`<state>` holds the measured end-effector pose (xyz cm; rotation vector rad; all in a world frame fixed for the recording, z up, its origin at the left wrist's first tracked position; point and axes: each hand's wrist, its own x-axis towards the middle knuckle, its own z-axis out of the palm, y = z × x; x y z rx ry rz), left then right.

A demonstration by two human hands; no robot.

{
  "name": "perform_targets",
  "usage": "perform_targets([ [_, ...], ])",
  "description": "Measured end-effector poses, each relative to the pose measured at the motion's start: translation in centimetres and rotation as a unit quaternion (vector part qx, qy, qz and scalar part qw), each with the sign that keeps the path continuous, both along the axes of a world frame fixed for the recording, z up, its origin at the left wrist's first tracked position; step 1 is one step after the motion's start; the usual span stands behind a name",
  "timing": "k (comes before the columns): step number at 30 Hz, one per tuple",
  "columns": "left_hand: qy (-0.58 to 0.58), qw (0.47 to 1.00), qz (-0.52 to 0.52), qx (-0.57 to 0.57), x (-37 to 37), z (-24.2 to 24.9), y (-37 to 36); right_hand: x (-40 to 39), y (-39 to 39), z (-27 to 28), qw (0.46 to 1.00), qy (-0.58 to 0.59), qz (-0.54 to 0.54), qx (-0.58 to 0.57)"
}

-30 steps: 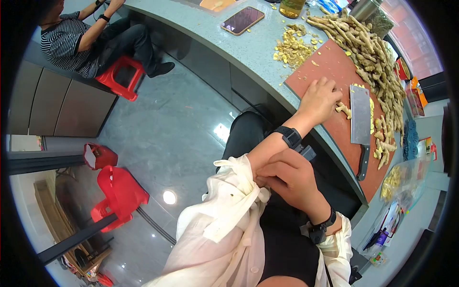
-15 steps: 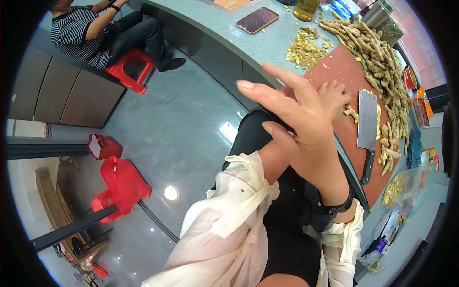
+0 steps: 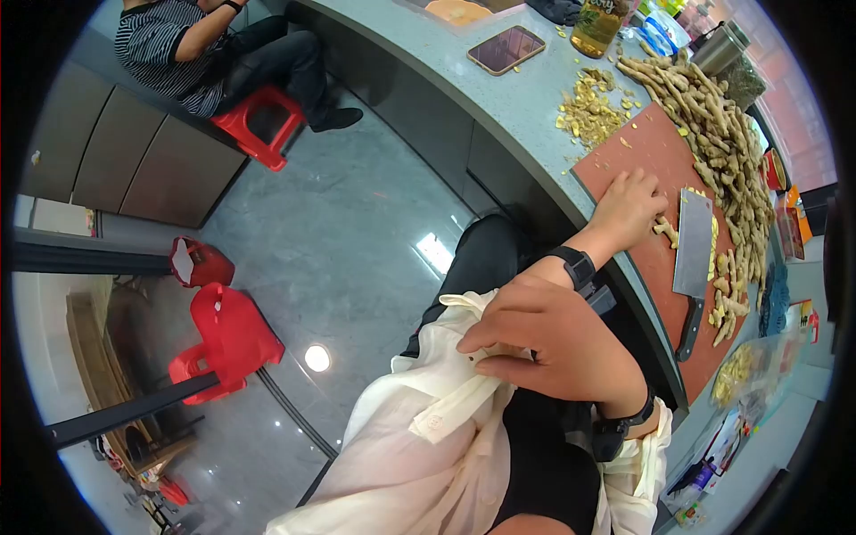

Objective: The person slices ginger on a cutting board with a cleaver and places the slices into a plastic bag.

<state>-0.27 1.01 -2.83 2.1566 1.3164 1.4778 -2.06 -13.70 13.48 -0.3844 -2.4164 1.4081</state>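
With the cleaver [image 3: 693,241] taken as landmark, the left hand [image 3: 629,212] is seen on its left, resting on the red board [image 3: 660,152], fingers bent; a ginger piece [image 3: 665,230] lies between, near the fingertips. Grip not visible; cannot be told. The cleaver's long axis is directed roughly toward the body, handle [image 3: 689,328] nearest; the large ginger pile [image 3: 727,147] lies on its other side. The left hand is clearly nearer; the right hand [image 3: 571,343] is held well apart, at the cream sleeve [image 3: 441,366]. Compared with the preceding frame, its raised, spread fingers are now lowered and curved; whether cloth is pinched cannot be told.
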Motion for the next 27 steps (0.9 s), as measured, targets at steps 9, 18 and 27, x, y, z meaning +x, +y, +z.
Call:
perform_targets([
  [9,-0.006,1.000,0.004,0.013,-0.1,0.0,0.0,-0.4,-0.3,-0.8,1.000,-0.001,-0.010,0.010],
  [18,0.005,1.000,0.015,0.025,0.1,-0.4,0.1,-0.6,2.5,-1.4,0.964,0.093,-0.149,-0.201],
  [27,0.019,1.000,0.008,0.023,1.3,-1.8,0.8,1.2,5.6,-3.7,0.948,0.066,-0.306,0.050],
])
